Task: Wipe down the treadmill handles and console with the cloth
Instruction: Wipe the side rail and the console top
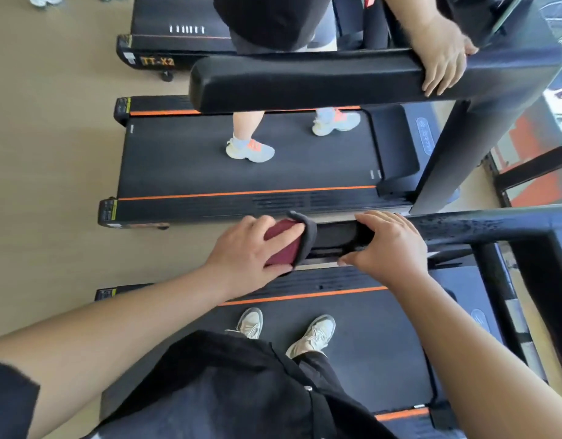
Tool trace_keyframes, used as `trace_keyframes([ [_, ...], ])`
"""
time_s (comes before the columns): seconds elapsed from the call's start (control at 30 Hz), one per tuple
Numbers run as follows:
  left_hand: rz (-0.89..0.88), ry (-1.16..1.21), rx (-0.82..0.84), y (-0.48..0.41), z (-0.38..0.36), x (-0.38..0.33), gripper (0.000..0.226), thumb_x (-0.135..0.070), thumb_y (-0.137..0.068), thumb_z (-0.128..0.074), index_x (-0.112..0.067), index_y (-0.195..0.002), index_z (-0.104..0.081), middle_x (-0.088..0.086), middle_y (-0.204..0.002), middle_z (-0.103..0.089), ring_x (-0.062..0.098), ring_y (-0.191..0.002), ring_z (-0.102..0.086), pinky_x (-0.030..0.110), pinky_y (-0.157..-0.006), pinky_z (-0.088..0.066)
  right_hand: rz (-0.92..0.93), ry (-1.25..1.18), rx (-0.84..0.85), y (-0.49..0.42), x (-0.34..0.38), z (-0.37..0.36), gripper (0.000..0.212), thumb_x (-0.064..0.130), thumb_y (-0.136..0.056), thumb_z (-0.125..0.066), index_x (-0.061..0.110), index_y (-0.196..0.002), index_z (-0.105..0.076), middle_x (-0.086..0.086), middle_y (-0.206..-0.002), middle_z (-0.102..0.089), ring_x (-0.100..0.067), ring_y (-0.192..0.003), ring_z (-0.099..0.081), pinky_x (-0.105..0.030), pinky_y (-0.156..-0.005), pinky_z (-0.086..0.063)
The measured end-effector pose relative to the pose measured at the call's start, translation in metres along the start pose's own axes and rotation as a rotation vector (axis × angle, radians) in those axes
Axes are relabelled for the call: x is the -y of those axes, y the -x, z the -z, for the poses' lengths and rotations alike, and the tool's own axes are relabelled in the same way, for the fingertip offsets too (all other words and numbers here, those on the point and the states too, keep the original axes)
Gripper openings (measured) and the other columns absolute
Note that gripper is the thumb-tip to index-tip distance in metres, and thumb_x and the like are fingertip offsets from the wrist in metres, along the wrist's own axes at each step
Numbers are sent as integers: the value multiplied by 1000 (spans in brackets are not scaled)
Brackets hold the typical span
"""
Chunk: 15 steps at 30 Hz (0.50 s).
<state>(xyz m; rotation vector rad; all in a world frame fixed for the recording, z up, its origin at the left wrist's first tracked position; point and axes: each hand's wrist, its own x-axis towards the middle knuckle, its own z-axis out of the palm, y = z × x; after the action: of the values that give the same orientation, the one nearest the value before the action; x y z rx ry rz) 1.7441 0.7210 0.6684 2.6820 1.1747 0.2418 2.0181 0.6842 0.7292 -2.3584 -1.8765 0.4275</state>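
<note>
Tan gym flooring (51,160) carries a row of black, orange-striped treadmills (210,172). On the near one, the left hand (245,248) curls its fingers round a maroon, dark-edged cloth (284,240) folded over the free end of the black handrail (333,236). The right hand (387,245) grips the rail just to the right. This looks like the handle-wiping step. Next, the cloth must slide right along the rail, so the right hand should give way.

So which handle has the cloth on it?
The nearest handle, where the left hand holds the red cloth over its end. The neighbour's padded handle has none.
</note>
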Motion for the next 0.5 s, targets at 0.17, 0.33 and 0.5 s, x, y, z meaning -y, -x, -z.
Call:
trace_keyframes([
  [0.17, 122, 76, 350, -82, 15, -38, 71, -87, -84, -30, -50, -145, -32, 0, -122, -62, 32, -113, -62, 43, -81, -46, -1, -6, -27, 2, 3, 2, 85, 53, -48, -94, 27, -125, -69, 13, -129, -66, -13, -126, -55, -23, -111, -31],
  [0.33, 174, -52, 7, -32, -4, -55, 58, -62, -102, -33, -30, -148, -46, 4, -124, -64, 35, -105, -61, 47, -89, -44, -14, 22, 21, 1, 7, 5, 86, 53, -50, -94, 30, -129, -65, 14, -132, -63, -12, -129, -51, -24, -111, -31],
  [0.5, 54, 90, -241, 25, -20, -24, 47, -39, -104, -48, -26, -148, -53, 10, -149, -53, 38, -133, -48, 55, -114, -34, -54, 31, 54, 1, 10, 9, 93, 54, -50, -93, 30, -135, -61, 15, -136, -59, -11, -134, -46, -23, -113, -27],
])
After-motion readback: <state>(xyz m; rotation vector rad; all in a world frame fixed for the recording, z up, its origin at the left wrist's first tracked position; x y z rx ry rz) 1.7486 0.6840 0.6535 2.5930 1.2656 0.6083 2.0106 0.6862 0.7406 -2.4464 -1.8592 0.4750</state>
